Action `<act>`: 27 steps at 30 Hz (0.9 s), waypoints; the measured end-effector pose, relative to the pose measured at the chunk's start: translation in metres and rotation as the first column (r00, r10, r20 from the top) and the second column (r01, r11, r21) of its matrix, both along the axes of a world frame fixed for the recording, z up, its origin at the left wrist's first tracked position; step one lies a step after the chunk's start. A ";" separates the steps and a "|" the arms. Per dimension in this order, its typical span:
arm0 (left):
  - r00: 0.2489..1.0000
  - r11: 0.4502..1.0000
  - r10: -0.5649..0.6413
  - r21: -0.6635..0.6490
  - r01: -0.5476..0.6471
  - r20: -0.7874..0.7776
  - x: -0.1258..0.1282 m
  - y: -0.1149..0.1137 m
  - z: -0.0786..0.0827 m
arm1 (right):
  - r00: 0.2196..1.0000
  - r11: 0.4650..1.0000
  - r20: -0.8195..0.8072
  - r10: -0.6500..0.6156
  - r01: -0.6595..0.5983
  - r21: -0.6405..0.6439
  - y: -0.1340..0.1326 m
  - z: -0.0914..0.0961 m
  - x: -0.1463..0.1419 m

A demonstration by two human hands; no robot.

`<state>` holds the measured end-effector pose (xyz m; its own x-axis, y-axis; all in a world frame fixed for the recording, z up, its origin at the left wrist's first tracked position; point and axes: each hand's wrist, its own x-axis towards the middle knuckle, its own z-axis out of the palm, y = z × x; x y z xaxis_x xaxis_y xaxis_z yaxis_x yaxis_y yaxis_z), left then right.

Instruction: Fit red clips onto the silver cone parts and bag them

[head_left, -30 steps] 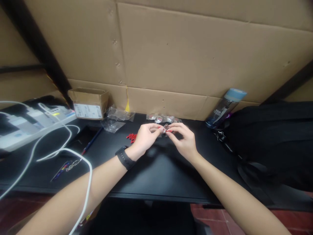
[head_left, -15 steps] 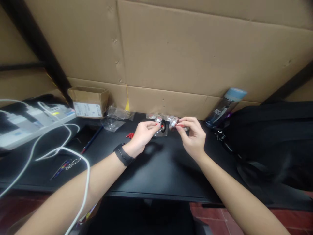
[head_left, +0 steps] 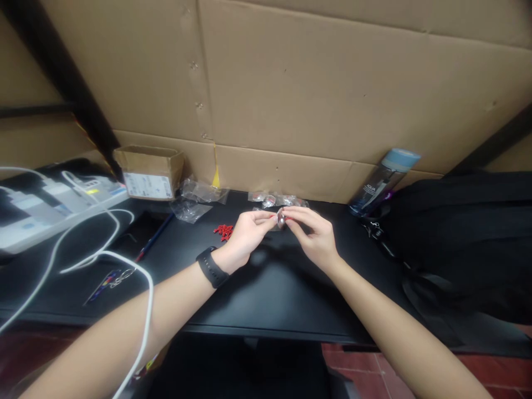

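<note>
Above the black table my two hands meet at a small shiny metal dome [head_left: 281, 219]. My right hand [head_left: 312, 233] pinches the dome and a bit of red at its right side with thumb and fingertips. From the left, my left hand [head_left: 250, 233], with a black watch band on the wrist, is closed in a pinch against the dome's rim. The black ring-like disc in its fingers half a second ago is now hidden. Beside that hand lies a pile of small red pieces [head_left: 224, 231]. Behind the hands are clear packets [head_left: 268, 199] with shiny round parts.
A cardboard box [head_left: 149, 177] and crumpled plastic bags [head_left: 191, 208] stand back left. White cables [head_left: 145, 277] run from a power strip [head_left: 95, 208] across my left forearm. On the right are a water bottle [head_left: 380, 183] and a black bag [head_left: 465, 238].
My hands have come together. The right hand moved left with the metal dome, bringing it against the black disc at my left fingers. More of the red pieces shows now.
</note>
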<state>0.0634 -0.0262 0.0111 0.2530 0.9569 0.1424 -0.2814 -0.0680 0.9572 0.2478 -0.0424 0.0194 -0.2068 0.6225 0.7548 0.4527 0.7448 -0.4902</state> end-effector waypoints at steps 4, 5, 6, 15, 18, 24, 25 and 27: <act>1.000 1.000 0.007 0.009 -0.007 -0.005 -0.001 0.002 -0.002 | 0.998 1.000 0.058 0.016 -0.017 0.011 -0.002 -0.001 -0.001; 1.000 1.000 0.016 0.010 -0.016 -0.010 -0.002 0.003 -0.002 | 0.997 1.000 0.076 0.024 -0.026 0.016 -0.002 0.000 0.000; 1.000 1.000 0.023 0.013 -0.023 -0.017 -0.002 0.004 -0.002 | 0.995 0.999 0.095 0.032 -0.034 0.018 -0.002 0.000 0.001; 0.947 0.972 0.047 0.233 0.030 -0.317 -0.007 0.015 -0.008 | 0.983 0.988 0.157 0.098 -0.077 -0.132 0.006 -0.002 0.014; 0.797 0.844 0.189 0.510 0.167 -0.574 -0.015 0.022 -0.010 | 0.982 0.989 0.173 0.075 -0.052 -0.138 0.011 0.000 0.020; 0.366 0.671 0.423 0.558 0.489 -0.829 -0.026 0.033 -0.030 | 0.972 0.995 0.232 -0.021 0.042 -0.087 0.025 -0.005 0.039; 0.321 0.675 0.416 0.526 0.518 -0.851 -0.027 0.034 -0.033 | 0.969 0.996 0.247 -0.020 0.041 -0.079 0.027 -0.007 0.040; 0.265 0.682 0.399 0.477 0.554 -0.878 -0.029 0.033 -0.036 | 0.965 0.997 0.263 0.001 0.020 -0.078 0.029 -0.010 0.041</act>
<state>0.0347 0.0072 -0.0252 0.7095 0.6665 0.2287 0.6432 -0.7452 0.1763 0.2885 -0.0131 0.0096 -0.3847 0.6809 0.6232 0.5805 0.7034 -0.4102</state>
